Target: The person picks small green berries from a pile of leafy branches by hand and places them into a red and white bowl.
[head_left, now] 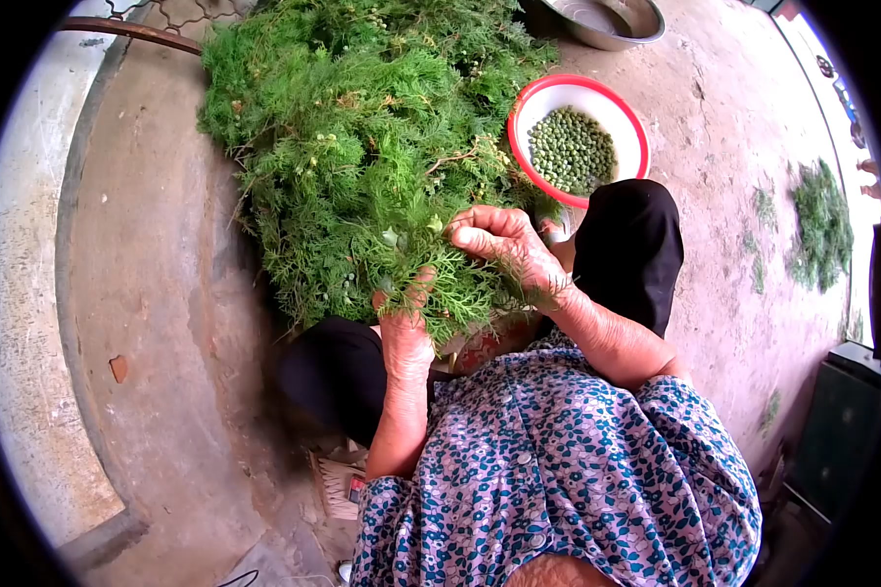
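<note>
Left hand (408, 311) grips sprig (455, 293), presumably steadying it; right hand (507, 245) pinched, any contents hidden; bowl (602, 110) within reach.

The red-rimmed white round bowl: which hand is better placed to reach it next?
The right hand, probably: it is nearer the red-rimmed white round bowl, while the left hand is farther off, its fingers among feathery green sprigs.

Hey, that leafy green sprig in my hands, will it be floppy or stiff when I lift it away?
The sprig is probably light, since its foliage looks thin and feathery. Its slender tips would likely bend and sway, as they fan out loosely. It may snag on the pile of greenery, whose similar fronds crowd close beyond it.
</note>
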`<state>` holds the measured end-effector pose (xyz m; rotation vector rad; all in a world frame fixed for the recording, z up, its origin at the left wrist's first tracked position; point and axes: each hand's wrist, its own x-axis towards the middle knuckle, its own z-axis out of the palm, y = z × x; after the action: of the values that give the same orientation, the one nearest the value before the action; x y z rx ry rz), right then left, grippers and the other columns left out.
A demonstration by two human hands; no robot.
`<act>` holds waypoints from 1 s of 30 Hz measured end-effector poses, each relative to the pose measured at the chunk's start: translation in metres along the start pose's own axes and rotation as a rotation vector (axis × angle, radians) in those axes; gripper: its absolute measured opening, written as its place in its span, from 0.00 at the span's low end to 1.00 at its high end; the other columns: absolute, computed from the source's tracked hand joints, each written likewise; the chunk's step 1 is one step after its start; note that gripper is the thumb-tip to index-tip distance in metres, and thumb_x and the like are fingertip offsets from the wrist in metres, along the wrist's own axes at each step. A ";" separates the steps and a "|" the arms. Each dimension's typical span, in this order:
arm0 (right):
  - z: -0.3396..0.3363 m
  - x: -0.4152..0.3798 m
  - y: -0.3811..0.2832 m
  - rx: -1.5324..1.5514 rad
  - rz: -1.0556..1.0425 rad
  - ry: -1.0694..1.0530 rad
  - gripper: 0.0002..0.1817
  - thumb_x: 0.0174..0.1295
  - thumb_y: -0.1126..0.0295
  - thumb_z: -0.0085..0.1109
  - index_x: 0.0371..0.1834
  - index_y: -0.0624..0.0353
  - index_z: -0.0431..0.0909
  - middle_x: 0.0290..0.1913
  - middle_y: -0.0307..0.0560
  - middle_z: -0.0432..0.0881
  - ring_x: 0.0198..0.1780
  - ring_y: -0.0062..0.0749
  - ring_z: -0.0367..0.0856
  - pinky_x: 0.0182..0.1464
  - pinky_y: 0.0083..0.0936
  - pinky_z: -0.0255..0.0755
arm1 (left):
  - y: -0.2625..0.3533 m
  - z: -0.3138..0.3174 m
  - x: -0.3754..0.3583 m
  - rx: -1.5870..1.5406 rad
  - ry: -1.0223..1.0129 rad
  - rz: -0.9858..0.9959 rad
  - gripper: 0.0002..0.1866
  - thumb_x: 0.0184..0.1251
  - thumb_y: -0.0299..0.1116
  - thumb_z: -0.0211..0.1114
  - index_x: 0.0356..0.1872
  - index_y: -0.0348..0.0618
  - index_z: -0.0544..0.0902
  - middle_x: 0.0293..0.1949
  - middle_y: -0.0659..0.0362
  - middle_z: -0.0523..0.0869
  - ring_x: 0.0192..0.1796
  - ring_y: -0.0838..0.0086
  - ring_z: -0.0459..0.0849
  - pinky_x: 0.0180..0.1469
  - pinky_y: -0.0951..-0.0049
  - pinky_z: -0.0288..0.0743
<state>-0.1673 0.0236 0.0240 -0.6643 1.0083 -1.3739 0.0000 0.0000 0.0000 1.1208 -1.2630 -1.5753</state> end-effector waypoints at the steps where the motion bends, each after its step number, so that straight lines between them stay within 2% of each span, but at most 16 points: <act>1: 0.000 -0.001 0.002 0.022 0.019 0.024 0.11 0.59 0.63 0.59 0.38 0.58 0.77 0.27 0.26 0.73 0.30 0.08 0.67 0.34 0.09 0.61 | 0.008 0.005 -0.002 -0.161 0.035 -0.081 0.20 0.58 0.32 0.63 0.52 0.42 0.71 0.37 0.62 0.79 0.27 0.84 0.77 0.17 0.86 0.66; 3: -0.006 -0.005 0.005 0.023 0.053 0.062 0.10 0.59 0.63 0.58 0.37 0.58 0.78 0.27 0.26 0.73 0.30 0.09 0.67 0.34 0.09 0.60 | 0.009 0.018 -0.008 -0.346 0.069 -0.178 0.17 0.59 0.32 0.63 0.49 0.42 0.72 0.36 0.63 0.79 0.27 0.84 0.77 0.17 0.87 0.65; 6: -0.002 -0.003 0.009 -0.143 0.005 0.349 0.10 0.60 0.63 0.58 0.34 0.59 0.78 0.21 0.27 0.71 0.22 0.10 0.64 0.25 0.11 0.59 | 0.001 0.011 -0.014 -0.112 0.071 -0.169 0.14 0.58 0.34 0.64 0.44 0.42 0.75 0.35 0.64 0.79 0.26 0.84 0.76 0.17 0.87 0.65; 7: -0.017 0.005 0.012 0.094 0.001 0.453 0.09 0.61 0.64 0.57 0.32 0.58 0.77 0.19 0.30 0.71 0.20 0.12 0.66 0.24 0.12 0.61 | -0.009 0.000 -0.014 -0.115 0.072 -0.164 0.14 0.58 0.34 0.64 0.44 0.42 0.75 0.35 0.64 0.79 0.26 0.84 0.76 0.17 0.87 0.65; 9: -0.055 0.016 0.020 0.181 -0.133 0.384 0.06 0.61 0.67 0.56 0.33 0.58 0.76 0.22 0.34 0.74 0.20 0.15 0.67 0.22 0.13 0.60 | -0.018 -0.027 -0.011 -0.333 -0.022 -0.353 0.16 0.61 0.23 0.55 0.51 0.39 0.69 0.47 0.53 0.80 0.49 0.71 0.79 0.56 0.72 0.66; 10: -0.046 0.017 0.008 0.317 -0.108 0.382 0.05 0.61 0.68 0.55 0.34 0.58 0.76 0.24 0.34 0.74 0.21 0.16 0.68 0.22 0.13 0.60 | -0.021 -0.017 -0.014 -0.297 -0.064 -0.142 0.16 0.60 0.21 0.56 0.49 0.39 0.67 0.48 0.51 0.79 0.51 0.69 0.78 0.58 0.70 0.65; 11: -0.035 0.016 -0.006 0.455 -0.079 0.383 0.04 0.60 0.70 0.55 0.36 0.57 0.75 0.26 0.35 0.74 0.21 0.17 0.68 0.21 0.14 0.60 | -0.023 -0.019 -0.015 -0.297 -0.061 -0.145 0.16 0.60 0.21 0.56 0.49 0.39 0.67 0.48 0.51 0.79 0.51 0.69 0.78 0.58 0.70 0.65; 13: -0.031 0.011 -0.015 0.511 -0.038 0.371 0.03 0.59 0.71 0.56 0.34 0.55 0.73 0.27 0.37 0.76 0.20 0.18 0.68 0.19 0.13 0.58 | -0.023 -0.019 -0.013 0.154 -0.060 -0.023 0.15 0.60 0.22 0.58 0.44 0.42 0.64 0.46 0.50 0.80 0.50 0.68 0.79 0.58 0.70 0.66; 15: -0.031 0.005 -0.018 0.436 -0.049 0.176 0.02 0.59 0.76 0.52 0.34 0.56 0.73 0.32 0.41 0.78 0.22 0.18 0.70 0.20 0.12 0.58 | -0.014 -0.012 -0.013 0.072 0.004 -0.090 0.14 0.59 0.21 0.58 0.39 0.45 0.63 0.44 0.50 0.80 0.49 0.67 0.80 0.56 0.73 0.69; 17: -0.025 0.001 -0.028 0.351 -0.013 0.238 0.03 0.59 0.76 0.51 0.34 0.55 0.73 0.31 0.41 0.77 0.22 0.17 0.69 0.19 0.12 0.57 | -0.003 -0.004 -0.012 -0.274 0.097 -0.108 0.13 0.58 0.20 0.59 0.34 0.45 0.63 0.42 0.51 0.81 0.46 0.68 0.81 0.50 0.77 0.73; 21: -0.022 -0.001 -0.035 0.458 -0.049 0.178 0.04 0.58 0.69 0.58 0.34 0.55 0.75 0.26 0.33 0.74 0.18 0.14 0.64 0.18 0.11 0.54 | -0.013 -0.008 -0.016 -0.341 0.120 -0.126 0.12 0.58 0.21 0.60 0.32 0.44 0.64 0.40 0.51 0.82 0.42 0.69 0.82 0.46 0.79 0.75; 23: -0.027 0.002 -0.015 0.154 0.025 0.087 0.06 0.56 0.69 0.60 0.35 0.56 0.76 0.24 0.32 0.74 0.17 0.13 0.62 0.17 0.11 0.53 | -0.009 -0.001 -0.016 -0.227 0.124 -0.003 0.09 0.57 0.24 0.63 0.31 0.42 0.69 0.37 0.54 0.83 0.38 0.72 0.83 0.40 0.82 0.75; 25: -0.014 -0.004 -0.019 0.001 0.081 0.053 0.11 0.58 0.65 0.60 0.40 0.59 0.77 0.19 0.29 0.69 0.17 0.11 0.62 0.18 0.11 0.55 | -0.001 0.000 -0.016 -0.236 0.112 -0.069 0.07 0.56 0.25 0.64 0.30 0.42 0.72 0.36 0.57 0.83 0.36 0.75 0.82 0.36 0.83 0.73; 27: -0.008 -0.003 -0.020 -0.125 0.103 0.001 0.13 0.59 0.65 0.58 0.45 0.57 0.77 0.21 0.28 0.71 0.19 0.11 0.62 0.20 0.09 0.55 | 0.007 0.004 -0.015 -0.242 0.103 -0.135 0.05 0.55 0.26 0.65 0.28 0.41 0.76 0.35 0.59 0.84 0.34 0.77 0.81 0.33 0.84 0.71; 29: -0.008 -0.001 -0.016 -0.197 0.088 -0.025 0.15 0.60 0.63 0.56 0.47 0.57 0.76 0.23 0.30 0.71 0.20 0.11 0.64 0.20 0.09 0.56 | 0.012 0.010 -0.014 -0.128 0.092 -0.027 0.03 0.53 0.27 0.66 0.28 0.40 0.81 0.31 0.64 0.83 0.30 0.80 0.77 0.31 0.82 0.66; 30: -0.008 -0.001 -0.015 -0.271 0.077 -0.049 0.16 0.62 0.62 0.54 0.49 0.57 0.74 0.25 0.31 0.72 0.21 0.12 0.65 0.21 0.09 0.56 | 0.010 0.004 -0.014 -0.109 0.061 -0.072 0.08 0.54 0.28 0.67 0.35 0.39 0.81 0.30 0.66 0.81 0.31 0.81 0.75 0.34 0.79 0.67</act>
<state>-0.1816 0.0241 0.0336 -0.8464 1.1799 -1.1597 0.0004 0.0130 0.0124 1.1476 -1.0937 -1.6305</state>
